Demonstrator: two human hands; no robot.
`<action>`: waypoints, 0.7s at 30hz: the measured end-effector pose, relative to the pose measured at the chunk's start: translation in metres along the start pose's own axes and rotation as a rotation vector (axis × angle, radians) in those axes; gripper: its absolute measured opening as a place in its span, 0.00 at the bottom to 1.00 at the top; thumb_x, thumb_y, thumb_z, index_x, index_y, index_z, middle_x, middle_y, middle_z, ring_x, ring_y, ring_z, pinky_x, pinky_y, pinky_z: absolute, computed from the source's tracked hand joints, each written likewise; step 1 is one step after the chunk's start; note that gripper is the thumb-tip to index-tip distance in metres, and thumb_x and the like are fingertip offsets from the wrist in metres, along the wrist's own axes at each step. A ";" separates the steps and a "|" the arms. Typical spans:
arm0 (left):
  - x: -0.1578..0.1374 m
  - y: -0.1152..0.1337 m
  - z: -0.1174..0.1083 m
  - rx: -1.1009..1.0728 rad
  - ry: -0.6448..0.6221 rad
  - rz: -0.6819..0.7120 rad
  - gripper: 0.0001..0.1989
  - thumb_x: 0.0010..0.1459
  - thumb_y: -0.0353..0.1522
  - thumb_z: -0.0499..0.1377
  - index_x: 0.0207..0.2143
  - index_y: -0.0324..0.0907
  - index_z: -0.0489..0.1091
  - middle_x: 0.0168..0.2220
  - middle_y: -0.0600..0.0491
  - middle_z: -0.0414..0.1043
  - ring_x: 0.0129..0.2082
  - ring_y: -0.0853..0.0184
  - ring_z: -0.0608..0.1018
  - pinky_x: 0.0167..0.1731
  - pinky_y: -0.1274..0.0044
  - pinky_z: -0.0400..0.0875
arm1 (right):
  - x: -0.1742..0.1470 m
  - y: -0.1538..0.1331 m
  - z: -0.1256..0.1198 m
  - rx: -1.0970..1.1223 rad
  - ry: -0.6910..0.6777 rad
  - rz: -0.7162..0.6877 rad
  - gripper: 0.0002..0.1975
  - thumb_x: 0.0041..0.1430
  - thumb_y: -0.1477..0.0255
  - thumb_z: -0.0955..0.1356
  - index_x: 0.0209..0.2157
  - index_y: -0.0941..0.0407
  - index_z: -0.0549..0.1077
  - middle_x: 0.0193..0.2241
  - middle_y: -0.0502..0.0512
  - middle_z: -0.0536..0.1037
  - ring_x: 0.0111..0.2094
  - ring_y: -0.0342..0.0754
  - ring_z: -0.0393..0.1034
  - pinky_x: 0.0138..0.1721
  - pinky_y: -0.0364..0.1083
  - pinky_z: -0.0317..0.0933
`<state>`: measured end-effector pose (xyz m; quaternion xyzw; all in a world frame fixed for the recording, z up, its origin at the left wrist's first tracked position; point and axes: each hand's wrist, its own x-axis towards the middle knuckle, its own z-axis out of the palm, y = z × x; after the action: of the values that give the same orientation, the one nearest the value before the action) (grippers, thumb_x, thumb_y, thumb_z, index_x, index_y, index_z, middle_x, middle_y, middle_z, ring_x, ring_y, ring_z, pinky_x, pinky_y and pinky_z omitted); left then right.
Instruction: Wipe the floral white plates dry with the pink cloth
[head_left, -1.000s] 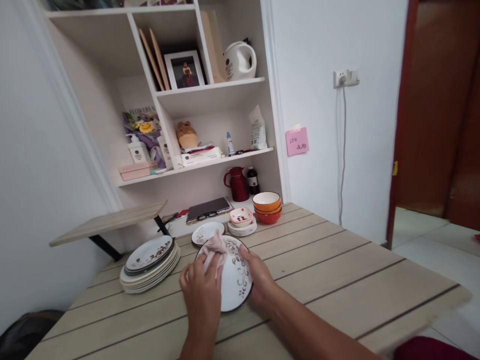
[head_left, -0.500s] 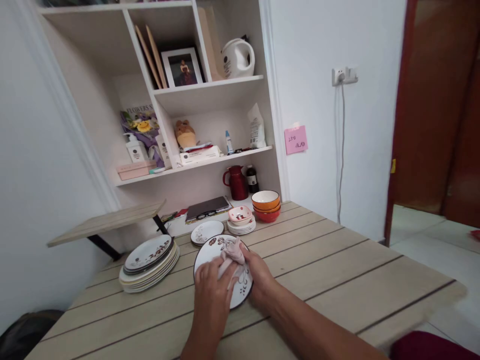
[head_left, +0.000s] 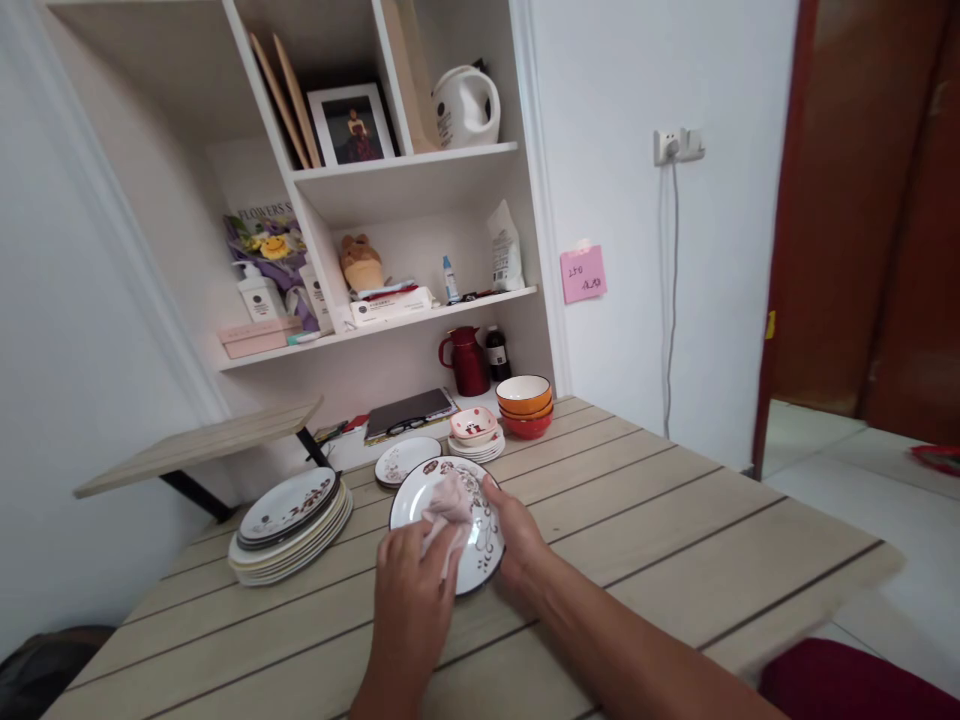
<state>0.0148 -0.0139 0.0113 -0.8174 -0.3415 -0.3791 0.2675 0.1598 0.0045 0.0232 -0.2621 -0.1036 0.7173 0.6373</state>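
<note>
A white plate (head_left: pixel 474 565) with a dark rim and a brown floral pattern is tilted up above the table, facing me. My right hand (head_left: pixel 519 540) grips its right edge, with the thumb on the front and the other fingers mostly hidden behind. Bunched in my left hand (head_left: pixel 412 570) is a pale pink cloth (head_left: pixel 450 505), pressed against the plate's face. Just behind the plate lies a small stack of patterned plates (head_left: pixel 405 462). To the left stands a taller stack of plates (head_left: pixel 289 510).
Small dishes (head_left: pixel 476 430) and stacked orange and red bowls (head_left: pixel 525 405) stand at the back of the slatted table (head_left: pixel 637 540). A raised wooden shelf (head_left: pixel 202 445) is at left. Behind are a dark laptop (head_left: pixel 409 412), a red jug (head_left: pixel 466 362) and wall shelves.
My left hand and the cloth have shifted left and down across the plate, uncovering more of its pattern. The right hand keeps its hold. The whole view has shifted slightly.
</note>
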 end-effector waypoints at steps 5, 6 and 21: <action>-0.005 0.011 -0.002 -0.082 -0.069 0.081 0.16 0.60 0.30 0.55 0.49 0.49 0.73 0.43 0.47 0.72 0.44 0.61 0.73 0.47 0.66 0.66 | -0.004 0.001 0.002 -0.086 0.018 -0.033 0.18 0.60 0.61 0.65 0.38 0.63 0.74 0.26 0.60 0.81 0.25 0.50 0.75 0.33 0.48 0.68; -0.006 0.011 -0.001 -0.071 -0.083 0.072 0.17 0.60 0.30 0.55 0.50 0.51 0.72 0.45 0.47 0.71 0.46 0.60 0.73 0.49 0.64 0.65 | -0.006 0.003 0.003 -0.118 0.015 -0.061 0.16 0.59 0.62 0.66 0.38 0.63 0.74 0.26 0.59 0.81 0.24 0.50 0.75 0.32 0.47 0.68; -0.008 0.003 -0.004 0.148 0.027 -0.248 0.13 0.59 0.31 0.56 0.44 0.47 0.76 0.46 0.45 0.73 0.47 0.56 0.72 0.56 0.55 0.53 | -0.002 0.003 0.000 -0.052 0.039 -0.017 0.19 0.62 0.64 0.63 0.45 0.65 0.73 0.29 0.62 0.82 0.31 0.53 0.78 0.39 0.51 0.70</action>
<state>0.0112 -0.0214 0.0072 -0.7418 -0.4632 -0.3940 0.2827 0.1573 0.0022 0.0225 -0.2914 -0.1120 0.7037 0.6382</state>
